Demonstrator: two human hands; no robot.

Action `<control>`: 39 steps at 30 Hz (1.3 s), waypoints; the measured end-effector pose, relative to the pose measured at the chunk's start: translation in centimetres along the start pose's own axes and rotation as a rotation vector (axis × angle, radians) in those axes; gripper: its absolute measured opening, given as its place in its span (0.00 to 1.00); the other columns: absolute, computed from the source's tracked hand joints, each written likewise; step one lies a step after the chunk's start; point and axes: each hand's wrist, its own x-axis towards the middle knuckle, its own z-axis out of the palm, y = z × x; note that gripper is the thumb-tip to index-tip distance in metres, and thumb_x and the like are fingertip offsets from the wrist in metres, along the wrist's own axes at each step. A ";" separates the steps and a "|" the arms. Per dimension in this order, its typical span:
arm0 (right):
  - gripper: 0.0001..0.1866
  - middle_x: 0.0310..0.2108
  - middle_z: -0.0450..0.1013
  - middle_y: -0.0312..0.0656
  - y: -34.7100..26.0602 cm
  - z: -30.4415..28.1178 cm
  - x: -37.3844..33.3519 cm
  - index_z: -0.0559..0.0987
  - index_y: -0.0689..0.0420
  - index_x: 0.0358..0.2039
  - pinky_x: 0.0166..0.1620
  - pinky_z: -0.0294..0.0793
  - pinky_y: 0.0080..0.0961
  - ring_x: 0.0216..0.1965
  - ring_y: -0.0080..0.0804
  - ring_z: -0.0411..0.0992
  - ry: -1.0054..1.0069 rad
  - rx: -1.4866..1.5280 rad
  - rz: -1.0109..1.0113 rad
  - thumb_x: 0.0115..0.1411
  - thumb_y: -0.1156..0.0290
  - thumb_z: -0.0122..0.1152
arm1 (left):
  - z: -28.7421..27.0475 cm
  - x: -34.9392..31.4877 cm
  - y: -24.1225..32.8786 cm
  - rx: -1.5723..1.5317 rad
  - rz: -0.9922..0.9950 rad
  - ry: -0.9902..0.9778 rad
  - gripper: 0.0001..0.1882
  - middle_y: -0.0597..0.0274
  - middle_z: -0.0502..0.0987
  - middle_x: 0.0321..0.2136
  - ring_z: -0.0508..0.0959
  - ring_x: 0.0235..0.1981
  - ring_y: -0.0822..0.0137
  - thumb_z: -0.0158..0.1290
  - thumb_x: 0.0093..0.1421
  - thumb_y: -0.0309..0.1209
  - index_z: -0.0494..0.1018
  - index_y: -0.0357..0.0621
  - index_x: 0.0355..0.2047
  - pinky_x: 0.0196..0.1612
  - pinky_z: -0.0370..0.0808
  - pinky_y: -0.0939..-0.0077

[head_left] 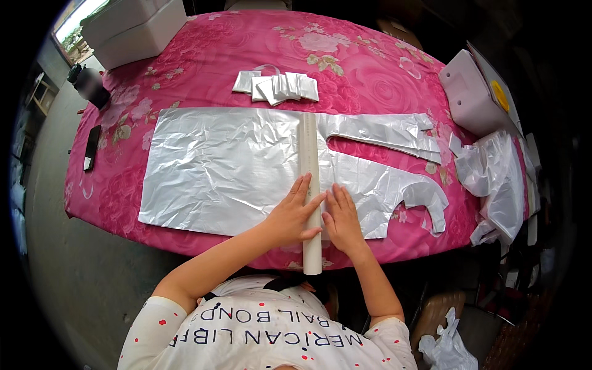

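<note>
A silvery-white plastic carrier bag (216,166) lies flat and creased across the table, its two handles pointing right. Across its middle rests a pale plastic pipe (310,148), running from the bag's far edge to past the table's near edge. My left hand (293,216) lies on the pipe with its fingers spread. Just right of the pipe, my right hand (342,219) rests flat on the bag, its fingers stretched out and close to the pipe. Beyond the bag sits a pile of small folded silvery bags (280,86).
A pink floral cloth (203,61) covers the table. White foam boxes (132,31) stand far left, near a dark bottle (89,85) and a black phone (92,148). On the right are a white box (472,92) and crumpled clear plastic bags (493,179). Another white bag (450,345) lies low at right.
</note>
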 end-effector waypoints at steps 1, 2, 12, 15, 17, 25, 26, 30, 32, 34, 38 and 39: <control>0.29 0.62 0.52 0.53 1.4 -0.4 0.3 0.62 0.62 0.58 0.64 0.47 0.40 0.64 0.49 0.48 0.000 -0.093 0.008 0.57 0.63 0.52 | 0.3 0.6 0.4 0.008 0.008 -0.005 0.37 0.31 0.38 0.63 0.43 0.65 0.37 0.56 0.49 0.44 0.61 0.45 0.58 0.63 0.52 0.56; 0.31 0.63 0.52 0.53 3.0 -0.8 0.7 0.61 0.61 0.59 0.64 0.46 0.40 0.64 0.48 0.49 0.015 -0.189 0.005 0.57 0.60 0.53 | 0.5 0.9 0.8 0.016 0.015 -0.010 0.36 0.31 0.38 0.63 0.42 0.65 0.37 0.56 0.48 0.44 0.62 0.46 0.57 0.63 0.51 0.56; 0.27 0.58 0.59 0.58 21.6 -9.0 -5.6 0.64 0.67 0.55 0.62 0.53 0.38 0.60 0.52 0.56 0.321 -0.596 0.677 0.60 0.62 0.49 | 1.1 1.4 1.1 0.053 -0.005 0.000 0.31 0.33 0.38 0.63 0.42 0.65 0.38 0.55 0.47 0.43 0.68 0.45 0.52 0.63 0.51 0.51; 0.22 0.52 0.67 0.57 23.1 -9.7 -6.7 0.71 0.66 0.50 0.60 0.58 0.37 0.55 0.49 0.63 0.420 -0.567 0.660 0.59 0.66 0.50 | 1.1 1.4 1.2 0.048 0.010 0.010 0.31 0.33 0.38 0.63 0.42 0.65 0.37 0.55 0.47 0.43 0.68 0.44 0.51 0.62 0.51 0.50; 0.16 0.46 0.71 0.53 23.0 -10.1 -6.7 0.76 0.64 0.43 0.57 0.62 0.36 0.50 0.47 0.68 0.441 -0.560 0.654 0.58 0.68 0.51 | 1.2 1.4 1.1 0.041 0.022 0.018 0.32 0.33 0.38 0.64 0.42 0.65 0.37 0.55 0.47 0.45 0.67 0.44 0.52 0.62 0.51 0.49; 0.12 0.18 0.67 0.38 10.5 -13.3 -2.7 0.68 0.59 0.18 0.27 0.66 0.27 0.18 0.29 0.65 0.384 -0.190 0.705 0.48 0.69 0.63 | 0.9 1.4 1.3 0.051 0.036 0.014 0.34 0.34 0.39 0.63 0.42 0.65 0.38 0.56 0.48 0.47 0.65 0.44 0.54 0.62 0.51 0.49; 0.12 0.16 0.64 0.35 9.0 -12.2 -2.3 0.67 0.59 0.18 0.25 0.63 0.23 0.17 0.24 0.61 0.364 0.091 0.677 0.48 0.71 0.62 | 0.8 1.4 1.5 0.048 0.044 0.033 0.34 0.35 0.40 0.63 0.43 0.64 0.38 0.56 0.49 0.46 0.65 0.44 0.54 0.62 0.52 0.49; 0.09 0.24 0.68 0.31 -2.4 -7.4 -0.4 0.70 0.59 0.26 0.30 0.66 0.14 0.27 0.14 0.65 0.140 0.782 0.424 0.50 0.75 0.64 | -0.1 1.0 1.8 -0.356 -0.066 0.284 0.32 0.41 0.59 0.57 0.60 0.58 0.50 0.54 0.54 0.42 0.62 0.41 0.56 0.57 0.61 0.58; 0.07 0.30 0.70 0.33 -7.1 -5.6 -0.5 0.71 0.60 0.31 0.35 0.69 0.14 0.31 0.17 0.69 -0.027 0.842 0.335 0.53 0.78 0.61 | -2.1 1.0 2.1 -0.728 -0.438 0.100 0.26 0.50 0.69 0.47 0.68 0.48 0.60 0.53 0.57 0.39 0.65 0.39 0.53 0.50 0.67 0.66; 0.11 0.35 0.71 0.35 -9.4 -4.4 -1.1 0.73 0.61 0.36 0.40 0.69 0.18 0.35 0.20 0.69 -0.216 0.950 0.235 0.53 0.75 0.63 | -4.0 0.5 1.3 -0.944 -0.623 -0.138 0.21 0.58 0.75 0.38 0.73 0.40 0.68 0.53 0.58 0.36 0.69 0.37 0.50 0.44 0.70 0.74; 0.13 0.31 0.73 0.40 -12.7 -5.6 -1.5 0.76 0.60 0.35 0.37 0.70 0.22 0.31 0.28 0.71 -0.174 0.773 0.095 0.51 0.70 0.65 | -9.4 -3.3 -4.1 -1.065 -0.696 -0.387 0.13 0.63 0.77 0.28 0.74 0.29 0.76 0.54 0.58 0.32 0.75 0.36 0.40 0.35 0.72 0.80; 0.12 0.29 0.73 0.41 -12.4 -5.5 -2.1 0.76 0.60 0.34 0.35 0.70 0.23 0.29 0.31 0.72 -0.102 0.692 0.074 0.51 0.69 0.65 | -10.9 -4.3 -6.0 -1.030 -0.700 -0.365 0.13 0.63 0.77 0.29 0.75 0.29 0.76 0.54 0.58 0.31 0.75 0.35 0.40 0.34 0.72 0.81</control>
